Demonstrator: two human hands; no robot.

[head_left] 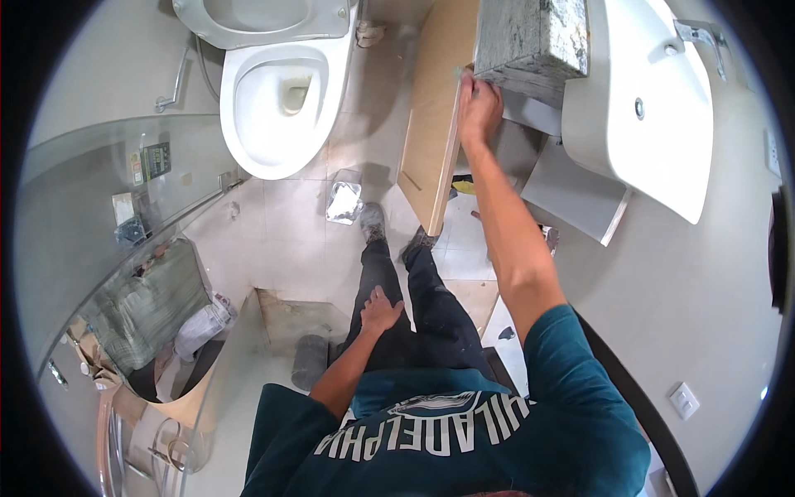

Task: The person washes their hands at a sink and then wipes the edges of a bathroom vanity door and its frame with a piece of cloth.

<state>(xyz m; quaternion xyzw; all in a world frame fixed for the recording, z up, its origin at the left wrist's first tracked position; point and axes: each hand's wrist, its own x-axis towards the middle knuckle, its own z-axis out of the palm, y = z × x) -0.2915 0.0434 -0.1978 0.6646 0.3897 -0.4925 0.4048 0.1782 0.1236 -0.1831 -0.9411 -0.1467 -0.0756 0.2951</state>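
My right hand (480, 110) reaches forward to the upper edge of a light wood-coloured panel (428, 118), its fingers bent over that edge close to the corner of a grey marbled stone block (528, 46). The far side of the fingers is hidden, so the exact hold is unclear. This panel slants down towards the tiled floor beside my shoes. A white washbasin (658, 118) with a chrome tap (702, 37) lies to the right of the block. Held low over my thigh, my left hand (380, 312) has its fingers apart and nothing in it.
Ahead on the left stands a toilet (279, 112) with its lid raised. A clear plastic container (344, 200) sits on the floor by my shoe. Glass panels (155, 155), a bin with bags (180, 407) and a dark cylinder (310, 360) are at the left. A grey board (574, 186) juts out below the basin.
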